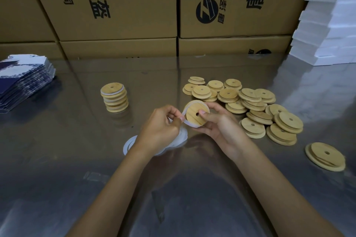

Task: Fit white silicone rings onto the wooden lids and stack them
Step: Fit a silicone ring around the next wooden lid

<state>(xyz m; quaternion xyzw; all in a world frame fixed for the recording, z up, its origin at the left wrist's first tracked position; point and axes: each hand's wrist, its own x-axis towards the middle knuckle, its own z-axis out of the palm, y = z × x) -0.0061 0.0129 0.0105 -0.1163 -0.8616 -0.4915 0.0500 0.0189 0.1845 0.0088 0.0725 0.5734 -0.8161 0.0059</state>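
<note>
I see a glossy grey table [77, 159] filling the lower view, its sheen mirroring what stands behind it. Along its far edge I see brown cartons [119, 5] stacked in rows like a wall, printed with black characters and a round black logo [207, 8]. At far right, white boxes [327, 25] rise in a stepped pile. On the left of the table lies a stack of blue and white flat packs [23, 81]. The light is dim and even.

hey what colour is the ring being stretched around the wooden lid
White: the thin silicone ring on the round wooden lid, seen in the head view.
</note>
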